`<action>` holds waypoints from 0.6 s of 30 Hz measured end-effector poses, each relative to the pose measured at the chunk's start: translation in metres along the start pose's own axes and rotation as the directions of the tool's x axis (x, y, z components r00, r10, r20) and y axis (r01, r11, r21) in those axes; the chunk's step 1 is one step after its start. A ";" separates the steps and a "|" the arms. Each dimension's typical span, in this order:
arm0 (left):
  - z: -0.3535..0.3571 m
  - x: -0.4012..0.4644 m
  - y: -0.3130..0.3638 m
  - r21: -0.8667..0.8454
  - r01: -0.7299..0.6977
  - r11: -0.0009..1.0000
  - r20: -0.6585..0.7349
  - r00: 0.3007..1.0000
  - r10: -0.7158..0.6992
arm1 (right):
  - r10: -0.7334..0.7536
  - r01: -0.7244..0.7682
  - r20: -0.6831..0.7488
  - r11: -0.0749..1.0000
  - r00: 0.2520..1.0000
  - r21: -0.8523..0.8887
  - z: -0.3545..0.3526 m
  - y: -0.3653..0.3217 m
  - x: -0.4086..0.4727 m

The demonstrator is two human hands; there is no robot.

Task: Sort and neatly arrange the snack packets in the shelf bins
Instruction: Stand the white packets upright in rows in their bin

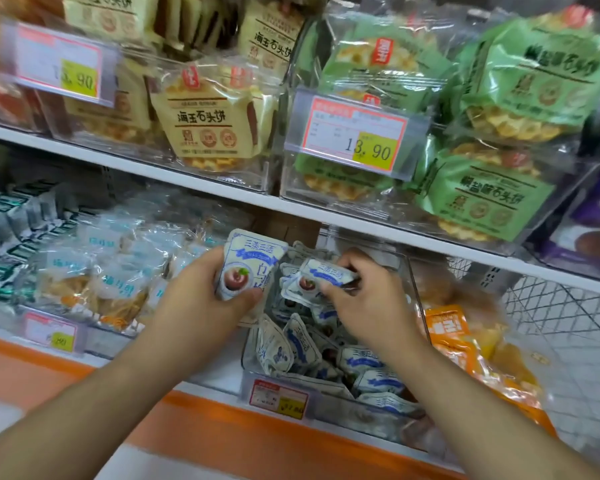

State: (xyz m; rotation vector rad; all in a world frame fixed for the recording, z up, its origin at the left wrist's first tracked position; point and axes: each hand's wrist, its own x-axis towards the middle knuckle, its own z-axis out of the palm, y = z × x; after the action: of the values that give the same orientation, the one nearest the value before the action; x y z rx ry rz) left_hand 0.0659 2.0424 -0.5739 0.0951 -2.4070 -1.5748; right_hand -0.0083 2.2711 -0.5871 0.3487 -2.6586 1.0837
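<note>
A clear plastic shelf bin [253, 386] on the lower shelf holds several small white-and-blue snack packets [378, 379], lying loosely at mixed angles. My left hand [201, 299] grips an upright stack of these white-and-blue packets [248, 261] above the bin's left side. Over the middle of the bin, my right hand [368, 296] pinches one more white-and-blue packet [321, 277], tilted with its face up. Both forearms reach in from the bottom of the view.
Left of the bin lie pale blue packets [111, 282]; to its right sit orange packets [465, 344] and a wire basket [561, 317]. The upper shelf carries bins of beige biscuit packs [208, 123] and green biscuit packs [482, 199], with price tags [357, 136] in front.
</note>
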 end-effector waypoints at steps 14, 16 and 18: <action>-0.001 0.007 -0.004 0.015 -0.012 1.000 0.061 0.998 0.011 | 0.010 0.122 0.347 0.926 0.938 -0.356 0.036 0.005 0.031; -0.001 0.006 -0.004 0.002 -0.014 1.000 0.069 0.998 0.013 | 0.038 0.085 0.366 0.945 0.930 -0.315 0.032 0.002 0.031; -0.001 0.006 -0.004 -0.004 -0.010 1.000 0.073 0.997 0.010 | 0.064 0.041 0.402 0.968 0.913 -0.248 0.028 0.000 0.030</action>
State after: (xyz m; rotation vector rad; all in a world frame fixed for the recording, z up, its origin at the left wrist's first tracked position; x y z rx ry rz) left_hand 0.0600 2.0383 -0.5757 0.0251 -2.4554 -1.6050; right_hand -0.0405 2.2473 -0.5966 0.5611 -3.1231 0.7209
